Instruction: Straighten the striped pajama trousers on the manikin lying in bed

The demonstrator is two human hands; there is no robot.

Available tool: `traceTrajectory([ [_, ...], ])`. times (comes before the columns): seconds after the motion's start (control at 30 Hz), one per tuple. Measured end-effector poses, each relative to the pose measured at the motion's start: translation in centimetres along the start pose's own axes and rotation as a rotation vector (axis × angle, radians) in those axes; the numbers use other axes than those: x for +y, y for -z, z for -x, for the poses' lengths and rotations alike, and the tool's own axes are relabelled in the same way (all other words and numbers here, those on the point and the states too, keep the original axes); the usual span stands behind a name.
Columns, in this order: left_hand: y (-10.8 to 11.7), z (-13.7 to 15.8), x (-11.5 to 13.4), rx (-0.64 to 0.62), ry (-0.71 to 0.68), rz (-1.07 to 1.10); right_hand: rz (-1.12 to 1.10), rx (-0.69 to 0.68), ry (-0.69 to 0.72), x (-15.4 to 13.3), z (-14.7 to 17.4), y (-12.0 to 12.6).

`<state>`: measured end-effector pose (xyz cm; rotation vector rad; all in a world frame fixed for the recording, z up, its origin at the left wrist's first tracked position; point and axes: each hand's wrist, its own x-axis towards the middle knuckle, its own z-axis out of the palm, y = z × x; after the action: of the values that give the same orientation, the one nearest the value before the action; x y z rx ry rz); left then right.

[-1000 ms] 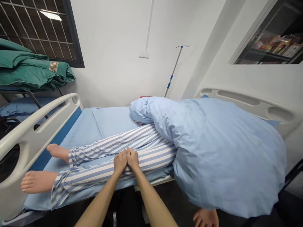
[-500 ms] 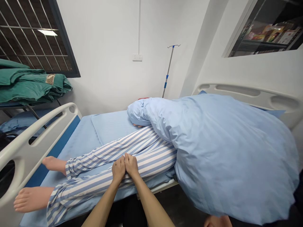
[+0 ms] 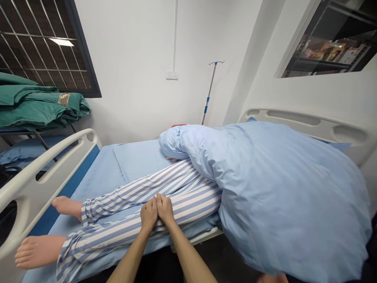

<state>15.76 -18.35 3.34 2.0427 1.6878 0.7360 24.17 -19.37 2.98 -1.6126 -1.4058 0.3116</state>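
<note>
My left hand and my right hand lie side by side, touching, on the near leg of the striped trousers around the knee. Both hands are closed, fingers curled down against the blue-and-white cloth; the fingertips are hidden. The trousers are on a figure lying on the bed, with bare feet toward the left. A puffy light-blue quilt covers the rest of the body from the thighs up. Fingers of the figure's hand peek out below the quilt's far edge.
The bed's footboard rises at the left and its headboard at the right. An IV pole stands behind the bed. Folded green cloth is piled under a barred window. Part of another person's skin shows at the bottom right.
The view has tilted up slightly, so most things sit a little lower. My hands keep their place on the leg, still closed.
</note>
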Motion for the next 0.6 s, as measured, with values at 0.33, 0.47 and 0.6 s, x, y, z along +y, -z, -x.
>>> traceTrajectory([
  [0.33, -0.1, -0.3, 0.4, -0.039, -0.012, 0.105, -0.209, 0.046, -0.055, 0.7, -0.1, -0.4],
  [0.47, 0.4, -1.0, 2.3, 0.04, 0.017, 0.282, -0.292, 0.043, -0.066, 0.9, -0.4, -0.3],
  [0.6, -0.2, -1.3, 3.2, 0.111, 0.07, 0.411, -0.352, 0.058, -0.108, 1.3, -0.7, -0.2],
])
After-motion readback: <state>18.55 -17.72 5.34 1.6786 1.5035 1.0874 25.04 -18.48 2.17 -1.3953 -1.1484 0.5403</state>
